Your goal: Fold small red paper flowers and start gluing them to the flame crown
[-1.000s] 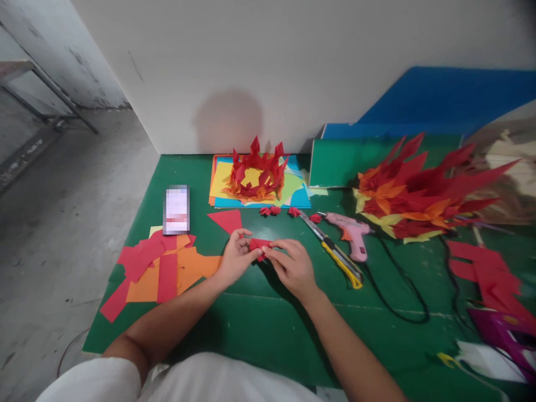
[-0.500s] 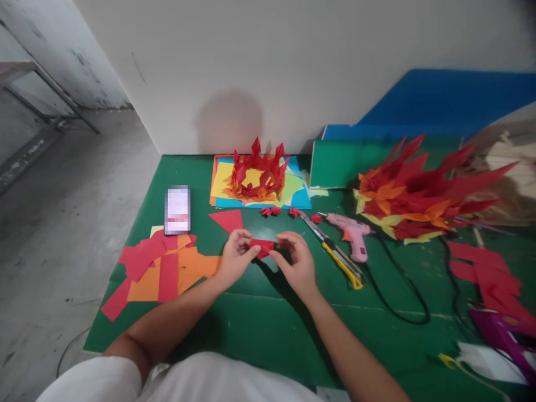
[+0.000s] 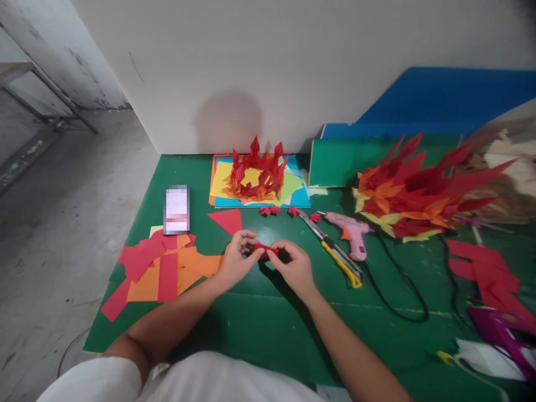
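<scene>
Green table (image 3: 259, 321) against pale wall (image 3: 167, 67), concrete floor (image 3: 96, 156) off the left side. Clock centered on the held paper, 12 toward the wall.

Nearest: white sleeve (image 3: 100, 379) at 7 o'clock, forearms coming in from 7 and 5. Purple item (image 3: 496, 329) near 4 o'clock by the right edge, white sheet (image 3: 481, 354) next to it, make unclear.

Center: folded red paper (image 3: 265, 252), held just above the table between both hands. Left hand (image 3: 239, 258) at 9 o'clock, thumb and fingers closed on that end; right hand (image 3: 294, 267) at 3, pinching the other end. Exact folds too small to read.

Paper heap (image 3: 167, 276), red and orange, 9 o'clock. Red strips (image 3: 488, 268) far out at 3. Yellow-handled cutter (image 3: 333, 251) at 3, lying slantwise, blade slid out. Pink glue gun (image 3: 354, 229) between 2 and 3, on its side, black cord (image 3: 422, 320) looping nearer.

Red triangle sheet (image 3: 229, 221) at 10. Phone (image 3: 176, 209) at 10, farther out, screen blurred. Small red folded pieces (image 3: 294, 212) from 12 to 2.

Farther: red-orange paper crown (image 3: 264, 180) at 12 on stacked colored sheets (image 3: 220, 178); bigger flame-like paper piece (image 3: 419, 192) at 2. Green board (image 3: 355, 162) at 1, blue board (image 3: 452, 100) beyond.
</scene>
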